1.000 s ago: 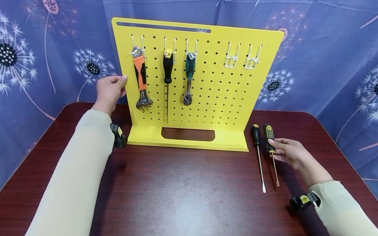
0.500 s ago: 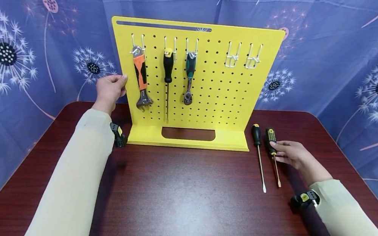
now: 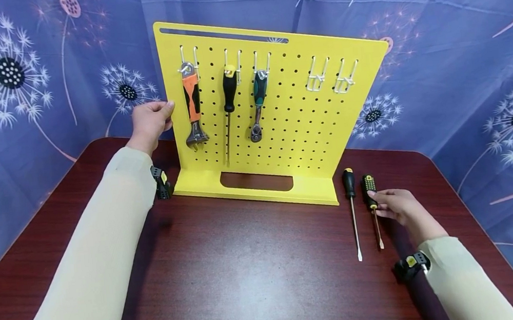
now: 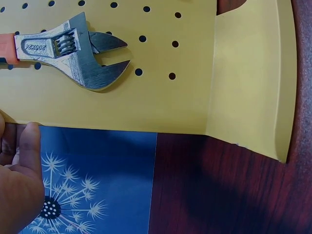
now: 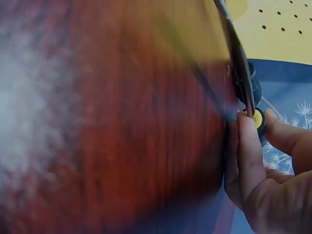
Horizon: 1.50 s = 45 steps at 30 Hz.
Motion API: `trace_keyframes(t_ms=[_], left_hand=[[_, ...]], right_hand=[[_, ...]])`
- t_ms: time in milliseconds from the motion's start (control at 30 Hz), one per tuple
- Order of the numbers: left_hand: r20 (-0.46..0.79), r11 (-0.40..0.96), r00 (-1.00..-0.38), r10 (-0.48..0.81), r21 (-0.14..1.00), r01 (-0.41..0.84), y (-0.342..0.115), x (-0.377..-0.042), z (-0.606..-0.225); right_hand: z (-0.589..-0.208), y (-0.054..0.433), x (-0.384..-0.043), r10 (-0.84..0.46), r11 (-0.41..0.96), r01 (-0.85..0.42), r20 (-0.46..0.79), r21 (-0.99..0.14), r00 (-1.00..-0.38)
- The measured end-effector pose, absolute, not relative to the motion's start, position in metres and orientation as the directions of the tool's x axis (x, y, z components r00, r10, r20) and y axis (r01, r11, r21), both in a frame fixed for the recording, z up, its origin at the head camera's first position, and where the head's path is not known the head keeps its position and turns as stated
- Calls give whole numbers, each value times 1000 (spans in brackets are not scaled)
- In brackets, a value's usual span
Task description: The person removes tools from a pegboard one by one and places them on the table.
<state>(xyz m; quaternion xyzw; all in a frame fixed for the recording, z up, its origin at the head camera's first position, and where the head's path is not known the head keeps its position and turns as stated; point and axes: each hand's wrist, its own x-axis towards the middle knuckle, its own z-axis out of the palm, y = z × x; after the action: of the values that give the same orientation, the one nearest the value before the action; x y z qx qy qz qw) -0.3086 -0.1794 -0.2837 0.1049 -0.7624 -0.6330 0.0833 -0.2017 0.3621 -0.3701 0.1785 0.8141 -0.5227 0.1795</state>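
Note:
My left hand (image 3: 150, 124) pinches the left edge of the yellow pegboard (image 3: 304, 124), beside a hanging adjustable wrench (image 3: 192, 99) with an orange and black grip. In the left wrist view the wrench's jaws point toward the board's base, and my fingertips (image 4: 31, 134) are at the edge. At the right, my right hand (image 3: 402, 210) pinches a flathead screwdriver (image 3: 370, 185) by the lower end of its black and yellow handle. The right wrist view shows its metal shaft (image 5: 239, 58) reaching away from my fingers. Left of it, a longer flathead screwdriver (image 3: 353, 212) lies on the table.
Another screwdriver (image 3: 229, 90) and a green-handled ratchet (image 3: 259, 90) hang mid-board. Two white hooks (image 3: 317, 79) on the board's right side hold nothing. The dark red table (image 3: 248, 264) runs back to a blue dandelion-print curtain (image 3: 460, 58).
My right hand has drawn the screwdriver slightly right and toward me, and the screwdriver looks shorter in the head view. My left hand keeps its place on the pegboard edge.

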Motion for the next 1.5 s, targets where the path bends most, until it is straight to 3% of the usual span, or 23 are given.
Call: trace_keyframes(t_ms=[633, 1500], left_hand=[[-14, 176, -962, -271, 982, -64, -179, -309, -283], [-24, 193, -963, -269, 978, -78, -179, -307, -282]], right_hand=[[-371, 357, -210, 224, 478, 491, -439, -729, -870], [-367, 361, -205, 218, 536, 476, -430, -698, -876]])
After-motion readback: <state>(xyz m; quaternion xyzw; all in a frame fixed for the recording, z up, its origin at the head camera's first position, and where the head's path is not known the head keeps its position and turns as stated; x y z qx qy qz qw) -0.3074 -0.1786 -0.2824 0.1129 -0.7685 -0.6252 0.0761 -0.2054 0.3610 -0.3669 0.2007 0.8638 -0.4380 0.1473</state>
